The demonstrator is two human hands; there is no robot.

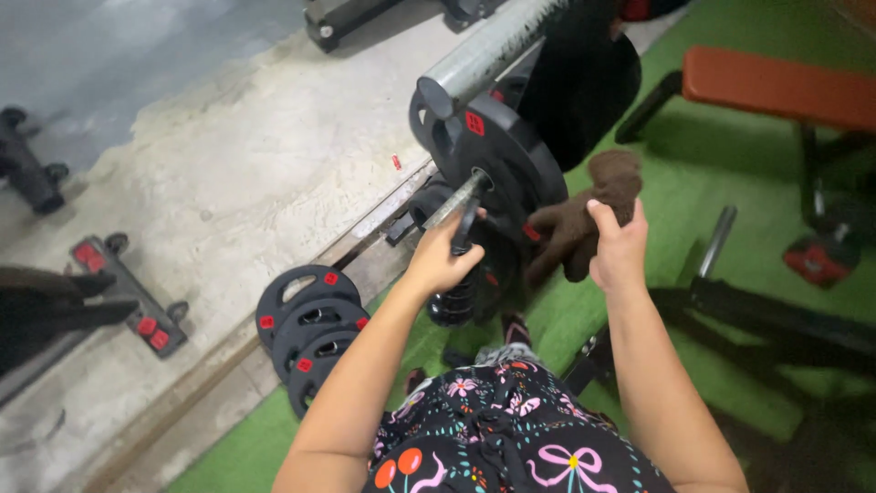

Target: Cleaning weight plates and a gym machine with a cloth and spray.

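My left hand (444, 256) grips the thin metal peg (453, 202) that sticks out from a weight rack, just in front of a black weight plate (502, 155) with red tags. My right hand (619, 246) holds a brown cloth (589, 215) pressed against the plate's right edge. A thick grey barbell sleeve (488, 50) runs above the plate toward the top of the view. More black plates sit behind it on the rack.
Three black plates with red tags (310, 333) lean in a row at lower left on the green turf edge. A red padded bench (776, 87) stands at upper right. A loose bar (718, 239) and dark frame parts lie right. Concrete floor spreads left.
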